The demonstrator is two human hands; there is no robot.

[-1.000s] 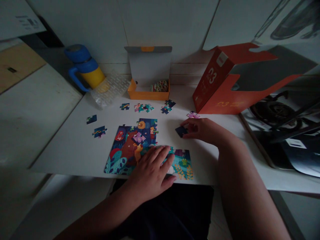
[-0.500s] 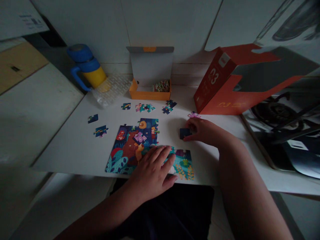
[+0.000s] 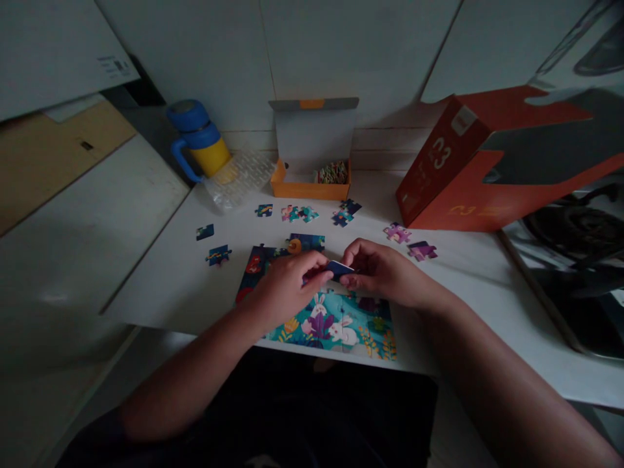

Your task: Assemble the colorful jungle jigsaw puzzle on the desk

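A blue-and-yellow insulated jug (image 3: pixel 195 133) stands at the back left of the white bench (image 3: pixel 166 286), crumpled clear plastic wrap (image 3: pixel 241 185) lying in front of it. On the right, a red-orange cardboard carton (image 3: pixel 433 182) stands just beside a gas hob (image 3: pixel 587 231).

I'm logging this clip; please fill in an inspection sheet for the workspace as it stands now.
Surface: white tabletop, dimly lit.
Job's things: partly assembled puzzle near the front edge, partly hidden by the hands; loose puzzle pieces to its left, right and far side; dark puzzle piece held above it.
Clutter: open orange box, red box, blue-and-yellow flask, clear plastic wrap.
Grips: left hand and right hand both pinch the dark piece from opposite sides.
Cables: nothing seen.
Surroundings: pale wall behind; stove burner at the right, partly hidden by the red box.
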